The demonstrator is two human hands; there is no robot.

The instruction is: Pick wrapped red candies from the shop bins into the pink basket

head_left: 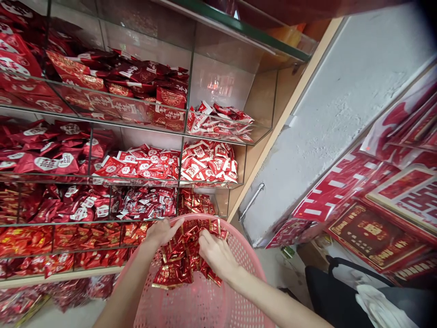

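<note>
A pink perforated plastic basket (247, 248) is tilted against the front of the shelves. Small red and gold wrapped candies (174, 271) lie heaped in its upper part. My left hand (160, 234) is at the basket's upper left rim, its thumb stretched along the rim and its other fingers mostly hidden behind it. Inside the basket, my right hand (216, 255) has its fingers curled into the heap, closed on some of the candies. Just beyond the rim, a glass compartment holds similar red and gold candies (195, 200).
Glass-fronted shelves (136, 127) hold red packets sorted by compartment. A wooden side panel (269, 148) borders them on the right. Red printed decorations (375, 228) stand along the wall. A black chair (327, 291) with a white cloth (382, 305) is at lower right. Bagged goods (68, 291) lie below the shelves.
</note>
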